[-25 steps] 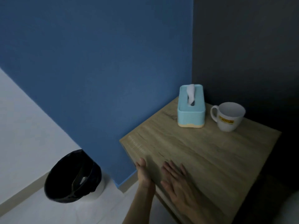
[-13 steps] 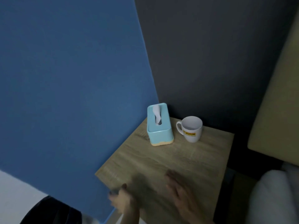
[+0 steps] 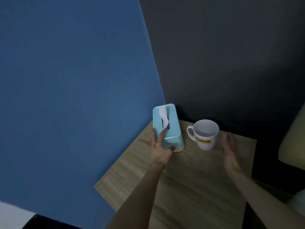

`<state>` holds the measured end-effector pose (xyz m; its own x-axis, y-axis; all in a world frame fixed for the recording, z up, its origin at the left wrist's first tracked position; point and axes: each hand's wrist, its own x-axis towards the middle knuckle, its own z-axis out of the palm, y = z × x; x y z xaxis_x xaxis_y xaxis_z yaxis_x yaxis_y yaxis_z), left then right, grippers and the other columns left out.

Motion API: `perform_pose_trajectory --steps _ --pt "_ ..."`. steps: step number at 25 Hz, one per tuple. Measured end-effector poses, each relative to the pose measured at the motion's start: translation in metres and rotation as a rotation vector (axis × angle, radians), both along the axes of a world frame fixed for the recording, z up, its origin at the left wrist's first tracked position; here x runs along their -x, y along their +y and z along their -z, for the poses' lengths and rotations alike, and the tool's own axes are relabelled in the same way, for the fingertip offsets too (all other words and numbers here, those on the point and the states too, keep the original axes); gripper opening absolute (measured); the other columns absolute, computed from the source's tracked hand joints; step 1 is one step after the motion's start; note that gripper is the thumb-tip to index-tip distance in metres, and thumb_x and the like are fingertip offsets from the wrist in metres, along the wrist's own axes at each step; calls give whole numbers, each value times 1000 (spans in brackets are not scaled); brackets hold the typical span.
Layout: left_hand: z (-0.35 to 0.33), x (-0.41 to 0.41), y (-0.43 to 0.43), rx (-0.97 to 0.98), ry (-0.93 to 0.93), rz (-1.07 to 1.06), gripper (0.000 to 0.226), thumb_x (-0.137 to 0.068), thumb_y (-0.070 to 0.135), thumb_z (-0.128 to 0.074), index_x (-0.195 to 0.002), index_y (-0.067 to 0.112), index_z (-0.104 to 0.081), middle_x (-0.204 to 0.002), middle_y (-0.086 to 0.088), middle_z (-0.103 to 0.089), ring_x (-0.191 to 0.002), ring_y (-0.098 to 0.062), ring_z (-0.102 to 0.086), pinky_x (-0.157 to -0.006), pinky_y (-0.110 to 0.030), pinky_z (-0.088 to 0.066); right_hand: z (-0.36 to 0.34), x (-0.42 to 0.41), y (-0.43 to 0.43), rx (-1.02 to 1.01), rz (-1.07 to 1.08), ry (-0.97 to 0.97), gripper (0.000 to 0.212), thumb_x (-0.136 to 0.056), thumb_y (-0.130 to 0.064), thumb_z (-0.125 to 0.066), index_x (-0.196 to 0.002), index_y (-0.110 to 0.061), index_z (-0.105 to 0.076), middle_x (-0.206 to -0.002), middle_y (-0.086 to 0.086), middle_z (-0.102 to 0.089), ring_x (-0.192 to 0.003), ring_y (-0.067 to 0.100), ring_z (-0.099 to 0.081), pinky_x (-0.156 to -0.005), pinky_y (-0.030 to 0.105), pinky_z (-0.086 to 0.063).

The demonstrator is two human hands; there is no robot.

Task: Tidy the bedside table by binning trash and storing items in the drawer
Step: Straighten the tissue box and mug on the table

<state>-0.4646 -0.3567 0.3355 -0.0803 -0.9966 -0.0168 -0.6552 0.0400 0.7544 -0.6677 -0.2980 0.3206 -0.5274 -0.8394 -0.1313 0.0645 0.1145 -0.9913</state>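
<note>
The left hand (image 3: 160, 146) grips the near end of the light-blue tissue box (image 3: 171, 124) at the bedside table's (image 3: 189, 187) far left corner, thumb against its near face. The right hand (image 3: 231, 151), fingers straight and empty, is just right of the white mug (image 3: 206, 136).

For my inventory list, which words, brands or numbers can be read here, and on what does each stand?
"JOTUN": on the yellow label of the white mug.
Small mark above that word: too blurred to read.
On the tissue box: no text visible.
</note>
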Motion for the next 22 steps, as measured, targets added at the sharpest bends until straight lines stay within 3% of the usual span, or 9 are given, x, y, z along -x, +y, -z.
perform_pose_trajectory --steps 2,6,12,15,16,18,20,22 --pt "8 5 -2 55 -37 -26 61 -88 35 -63 -142 37 -35 -161 4 0 -147 -22 -12 -116 -42 -29 3 -7 -16 42 -34 -44 58 -96 -43 -31 -147 -19 -17 -154 2 -23 -137 18 -27 -103 29 -21" --pt "18 11 -10 199 -101 -129 47 -94 29 -54 -139 33 -42 -160 2 -12 -145 -21 -18 -115 -41 -28 12 -19 -35 99 -46 -82 53 -96 -41 -33 -143 -19 -28 -142 9 -42 -115 14 -41 -94 31 -31" --pt "3 43 -26 146 -163 -233 45 -94 35 -52 -139 34 -43 -157 0 -13 -136 -25 -26 -104 -42 -40 15 -23 -40 143 11 -107 49 -96 -40 -34 -140 -17 -33 -139 10 -44 -115 16 -43 -91 30 -32" --pt "-13 58 -32 47 -155 -203 59 -90 58 -15 -140 38 -40 -159 0 -1 -135 -30 -26 -103 -47 -39 12 -23 -39 142 17 -116 50 -96 -39 -33 -141 -16 -30 -141 10 -41 -112 12 -40 -92 29 -30" --pt "-14 59 -34 36 -186 -152 59 -91 54 -10 -141 38 -37 -160 -2 4 -135 -32 -27 -105 -47 -37 12 -24 -38 144 11 -118 53 -95 -42 -33 -142 -17 -29 -141 10 -41 -112 11 -39 -92 29 -30" --pt "-17 53 -42 36 -240 -34 47 -101 24 -31 -146 38 -27 -160 -2 10 -133 -35 -31 -107 -45 -36 15 -25 -39 158 4 -132 74 -84 -65 -36 -141 -18 -31 -136 8 -44 -112 12 -40 -93 31 -31" --pt "-14 43 -51 -2 -278 51 70 -94 -1 -40 -148 37 -18 -161 1 8 -132 -35 -34 -107 -44 -37 18 -25 -40 147 8 -104 107 -58 -88 -39 -140 -19 -35 -129 4 -48 -113 17 -45 -93 35 -35" --pt "-13 39 -54 -6 -311 78 74 -90 -8 -37 -149 33 -19 -161 2 -2 -134 -34 -31 -110 -45 -35 21 -25 -42 124 20 -109 105 -58 -87 -40 -138 -19 -36 -131 7 -50 -115 22 -48 -96 39 -37"
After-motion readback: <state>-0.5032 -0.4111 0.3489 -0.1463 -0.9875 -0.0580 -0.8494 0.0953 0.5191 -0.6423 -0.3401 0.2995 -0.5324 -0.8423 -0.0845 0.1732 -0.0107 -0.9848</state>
